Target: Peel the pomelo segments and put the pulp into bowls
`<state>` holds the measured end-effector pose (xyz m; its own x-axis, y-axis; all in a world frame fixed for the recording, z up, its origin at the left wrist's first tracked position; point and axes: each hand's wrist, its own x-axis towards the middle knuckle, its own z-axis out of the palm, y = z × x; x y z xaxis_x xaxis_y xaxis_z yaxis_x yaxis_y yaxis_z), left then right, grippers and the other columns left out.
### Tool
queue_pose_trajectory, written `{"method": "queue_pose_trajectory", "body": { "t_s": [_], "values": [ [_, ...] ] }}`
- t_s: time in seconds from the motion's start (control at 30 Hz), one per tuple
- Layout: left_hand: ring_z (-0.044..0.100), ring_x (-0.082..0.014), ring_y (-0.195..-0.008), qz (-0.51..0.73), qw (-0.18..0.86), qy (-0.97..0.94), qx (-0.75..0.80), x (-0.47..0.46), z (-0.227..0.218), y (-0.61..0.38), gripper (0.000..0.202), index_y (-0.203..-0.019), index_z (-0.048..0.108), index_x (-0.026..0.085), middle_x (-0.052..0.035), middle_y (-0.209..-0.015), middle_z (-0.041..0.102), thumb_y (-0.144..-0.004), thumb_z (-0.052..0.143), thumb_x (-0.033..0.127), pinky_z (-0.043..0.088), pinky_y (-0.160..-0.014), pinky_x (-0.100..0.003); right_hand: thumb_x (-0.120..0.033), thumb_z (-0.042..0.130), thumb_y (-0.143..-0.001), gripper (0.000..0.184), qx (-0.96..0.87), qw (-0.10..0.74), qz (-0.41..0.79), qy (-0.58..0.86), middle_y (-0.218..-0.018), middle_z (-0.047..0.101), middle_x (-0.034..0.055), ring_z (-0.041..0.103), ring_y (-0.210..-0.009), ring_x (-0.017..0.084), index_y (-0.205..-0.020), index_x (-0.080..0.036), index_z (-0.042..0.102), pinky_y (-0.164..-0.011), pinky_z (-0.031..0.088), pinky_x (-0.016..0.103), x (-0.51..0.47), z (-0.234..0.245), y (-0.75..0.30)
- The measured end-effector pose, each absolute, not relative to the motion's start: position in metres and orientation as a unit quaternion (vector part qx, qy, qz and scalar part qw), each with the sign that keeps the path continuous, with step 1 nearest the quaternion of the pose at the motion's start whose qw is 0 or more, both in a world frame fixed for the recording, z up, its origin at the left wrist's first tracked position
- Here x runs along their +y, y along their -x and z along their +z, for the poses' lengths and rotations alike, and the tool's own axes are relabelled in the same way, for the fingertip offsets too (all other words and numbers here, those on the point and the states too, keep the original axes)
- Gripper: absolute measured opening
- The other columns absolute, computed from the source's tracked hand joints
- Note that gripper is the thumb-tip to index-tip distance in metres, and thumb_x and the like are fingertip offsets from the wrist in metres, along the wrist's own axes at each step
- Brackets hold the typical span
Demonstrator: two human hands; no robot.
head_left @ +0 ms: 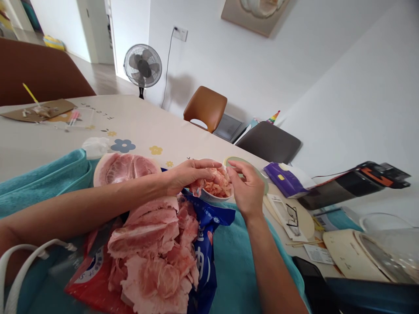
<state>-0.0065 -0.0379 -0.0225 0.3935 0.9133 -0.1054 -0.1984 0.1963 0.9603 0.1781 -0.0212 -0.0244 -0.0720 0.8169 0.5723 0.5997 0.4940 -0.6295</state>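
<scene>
My left hand (190,174) reaches across above the peel, its thumb and fingers closed on a piece of pink pomelo flesh (196,188) at the rim of a white bowl (214,198). In that bowl lies a heap of loose pomelo pulp (218,185). On the bowl's right side is my right hand (247,187), fingers curled and thumb close to the index tip; anything between them is too small to make out. Nearer me, torn pomelo peel and membrane (157,266) pile up on red (94,270) and blue (206,253) plastic bags. A hollowed pomelo rind (127,168) sits behind my left forearm.
Beneath the bags is a teal cloth (235,266). A green round lid (244,162) lies behind the bowl. To the right are a purple packet (286,179), eyeglasses (292,218) and a cream appliance (356,253). Crumpled white tissue (95,146) is at left.
</scene>
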Motion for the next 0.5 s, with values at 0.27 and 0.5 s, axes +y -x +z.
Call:
{"method": "queue_pose_trajectory", "body": {
  "t_s": [0.27, 0.5],
  "values": [
    [0.046, -0.0049, -0.042, 0.387, 0.655, -0.551, 0.342, -0.04, -0.023, 0.005, 0.027, -0.103, 0.071, 0.019, 0.0065, -0.056, 0.054, -0.078, 0.062, 0.019, 0.035, -0.038, -0.016, -0.029, 0.058, -0.088, 0.017, -0.793, 0.435, 0.056, 0.424, -0.099, 0.066, 0.0047, 0.065, -0.086, 0.018, -0.093, -0.028, 0.074, -0.074, 0.056, 0.033, -0.033, -0.027, -0.163],
    [0.049, -0.0058, -0.043, 0.389, 0.65, -0.549, 0.353, -0.04, -0.022, 0.003, 0.036, -0.109, 0.064, 0.019, 0.0061, -0.062, 0.058, -0.073, 0.065, 0.018, 0.034, -0.038, -0.017, -0.029, 0.057, -0.087, 0.013, -0.76, 0.476, 0.049, 0.441, -0.093, 0.067, 0.0045, 0.063, -0.083, 0.018, -0.083, -0.025, 0.07, -0.066, 0.053, 0.03, -0.036, -0.021, -0.163]
  ]
}}
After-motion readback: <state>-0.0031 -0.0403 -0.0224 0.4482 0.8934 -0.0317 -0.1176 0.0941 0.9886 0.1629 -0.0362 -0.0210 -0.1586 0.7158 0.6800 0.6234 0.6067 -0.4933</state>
